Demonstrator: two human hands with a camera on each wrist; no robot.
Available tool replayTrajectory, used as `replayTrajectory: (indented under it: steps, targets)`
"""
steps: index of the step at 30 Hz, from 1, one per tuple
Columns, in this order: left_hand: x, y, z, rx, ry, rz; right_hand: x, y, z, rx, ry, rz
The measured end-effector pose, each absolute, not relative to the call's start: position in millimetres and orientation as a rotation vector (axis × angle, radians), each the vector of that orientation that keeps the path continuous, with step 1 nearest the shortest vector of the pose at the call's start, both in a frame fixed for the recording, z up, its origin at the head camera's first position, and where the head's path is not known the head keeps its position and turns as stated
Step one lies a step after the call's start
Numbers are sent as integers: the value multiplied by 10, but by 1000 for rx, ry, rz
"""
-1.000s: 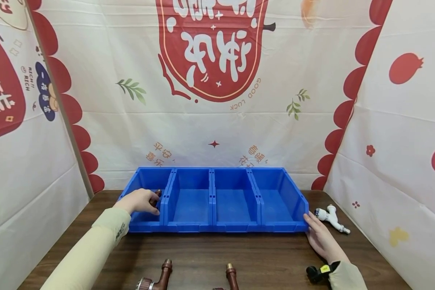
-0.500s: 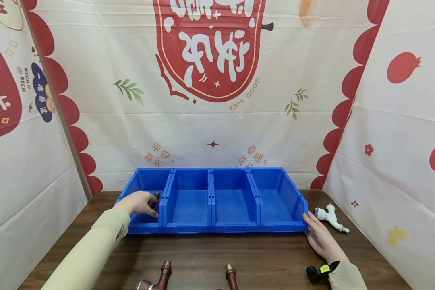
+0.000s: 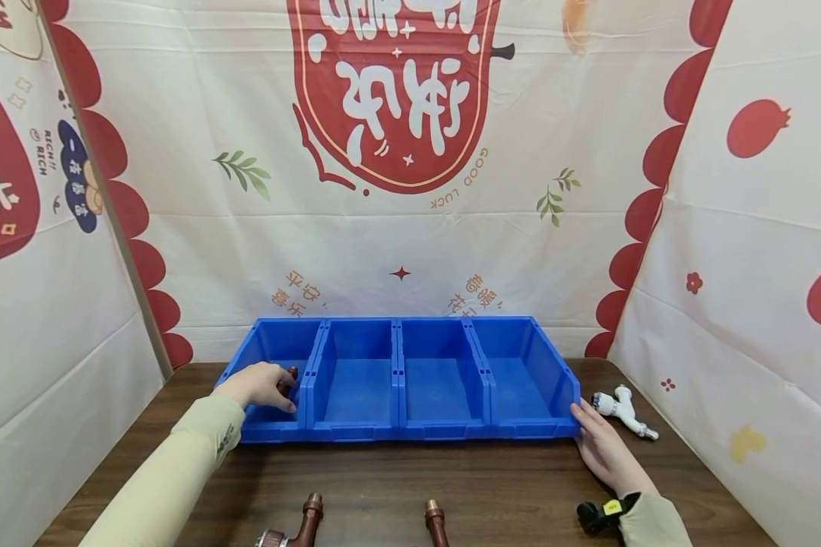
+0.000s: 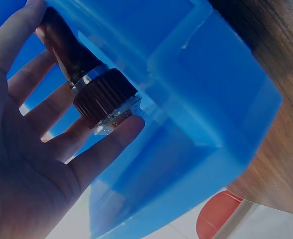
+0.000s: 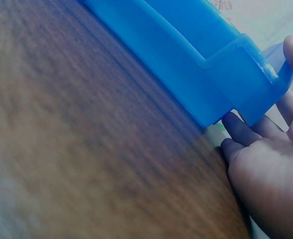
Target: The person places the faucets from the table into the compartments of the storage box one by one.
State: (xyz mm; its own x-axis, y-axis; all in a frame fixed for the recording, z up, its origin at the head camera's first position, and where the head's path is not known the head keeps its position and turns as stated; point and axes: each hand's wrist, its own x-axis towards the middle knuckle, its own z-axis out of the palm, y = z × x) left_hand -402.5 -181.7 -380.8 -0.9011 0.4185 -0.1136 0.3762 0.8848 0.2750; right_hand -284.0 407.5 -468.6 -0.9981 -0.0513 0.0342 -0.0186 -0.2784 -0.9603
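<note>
Left hand grips a brown valve fitting, its digits curled loosely around the part and spread from one another; firmness of hold cannot be determined. Per the left wrist view, one fingertip reaches the clear, silvery end beside the ribbed collar, and another digit lies at the opposite end of the pipe section. Location of the held fitting: inside the leftmost compartment of a row of four blue bins, near the divider. Contact with the compartment floor cannot be confirmed.

Right hand rests its fingers against the outer wall of the row, at the front right corner. A black device with a yellow label sits by that wrist.

The bins stand toward the far edge of the worktop, before a printed cloth. A white fitting lies near the worktop's right edge. A second brown fitting and a third brown fitting lie toward the near edge, apart, each partly out of view.
</note>
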Motion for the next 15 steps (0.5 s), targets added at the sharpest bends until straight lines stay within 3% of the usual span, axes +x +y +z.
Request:
replayTrajectory:
  steps: [15]
  targets:
    - [-4026, -1823, -3802, 581, 2884, 373, -2833, 4079, -4685, -93, 1869, -2496]
